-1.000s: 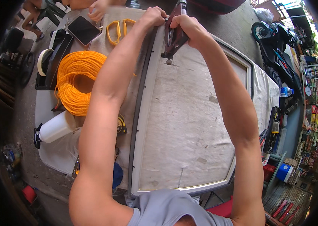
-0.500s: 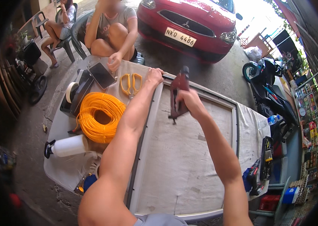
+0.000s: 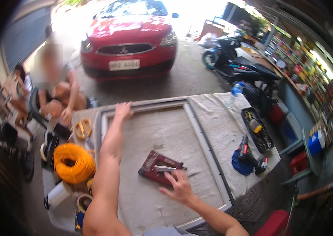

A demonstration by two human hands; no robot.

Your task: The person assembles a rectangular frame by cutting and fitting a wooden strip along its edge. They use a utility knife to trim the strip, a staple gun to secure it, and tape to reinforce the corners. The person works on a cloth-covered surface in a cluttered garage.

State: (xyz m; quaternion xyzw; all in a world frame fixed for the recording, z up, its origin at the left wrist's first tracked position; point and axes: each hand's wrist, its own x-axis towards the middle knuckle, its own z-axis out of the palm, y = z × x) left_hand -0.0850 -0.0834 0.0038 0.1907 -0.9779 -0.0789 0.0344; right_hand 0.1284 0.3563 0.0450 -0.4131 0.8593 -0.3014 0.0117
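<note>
Maroon tool (image 3: pixel 149 165) lowered, edge hidden by right hand (image 3: pixel 180 187)

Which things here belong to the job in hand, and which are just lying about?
Likely in the job:
frame, left hand on its far edge
maroon tool, right hand right by it

Apparently just lying about:
rope
scissors
drill
white bottle

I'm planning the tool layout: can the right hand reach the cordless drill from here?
Probably yes: the drill lies beyond the right side of the frame, and only that low edge appears to separate it from the right hand.
</note>
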